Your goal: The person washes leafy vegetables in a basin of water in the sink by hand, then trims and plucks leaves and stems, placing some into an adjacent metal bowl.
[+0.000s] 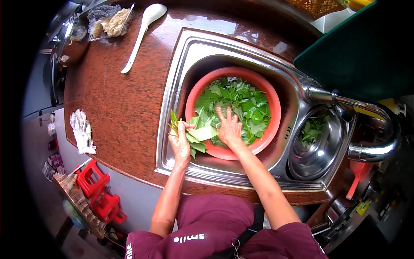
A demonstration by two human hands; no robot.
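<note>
A red plastic basin (275, 103) stands in the large sink bowl, filled with water and loose leafy greens (256, 113). My left hand (180, 144) is closed around a small bunch of leafy greens (201, 134) at the basin's near left rim, stems pointing up and left. Inside the basin, my right hand (229, 126) lies on the floating leaves with its fingers spread. Its fingertips reach among the leaves and are partly blurred.
To the right, the smaller bowl holds a steel basin (321, 162) with some greens, below a curved faucet (384, 129). On the counter (116, 99) are a white ladle (142, 32), a crumpled white cloth (81, 131) and a tray of scrubbers (114, 23). Red stools (92, 181) stand lower left.
</note>
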